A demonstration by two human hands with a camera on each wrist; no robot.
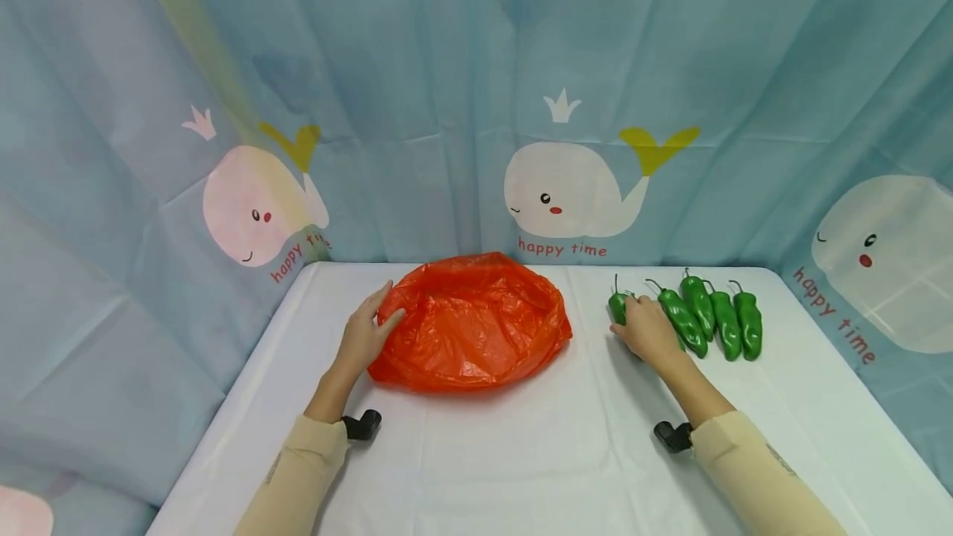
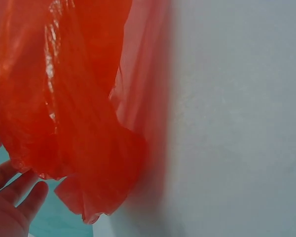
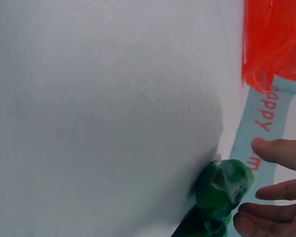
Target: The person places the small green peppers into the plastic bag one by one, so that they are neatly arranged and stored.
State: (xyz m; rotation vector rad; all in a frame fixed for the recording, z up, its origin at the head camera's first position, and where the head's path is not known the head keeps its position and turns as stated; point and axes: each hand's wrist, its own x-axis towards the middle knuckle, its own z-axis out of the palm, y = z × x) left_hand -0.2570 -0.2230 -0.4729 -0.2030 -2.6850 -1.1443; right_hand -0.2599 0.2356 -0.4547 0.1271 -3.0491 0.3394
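Note:
A red plastic bag [image 1: 469, 337] lies on the table at centre-left with its mouth spread wide. My left hand [image 1: 366, 331] is at its left edge, thumb and fingers apart; in the left wrist view the fingertips of the left hand [image 2: 10, 197] meet the crumpled bag rim [image 2: 34, 160]. On the right, my right hand [image 1: 646, 327] reaches over the leftmost green peppers [image 1: 617, 304], partly hiding them. The right wrist view shows the right hand [image 3: 281, 197] with its thumb well away from a green pepper [image 3: 222, 190] and its fingers close beside it.
Several more green peppers [image 1: 725, 321] lie side by side to the right of my right hand, stems pointing to the back. A white cloth covers the table [image 1: 514, 470]. Behind it hangs a blue curtain [image 1: 417, 106] with printed whales.

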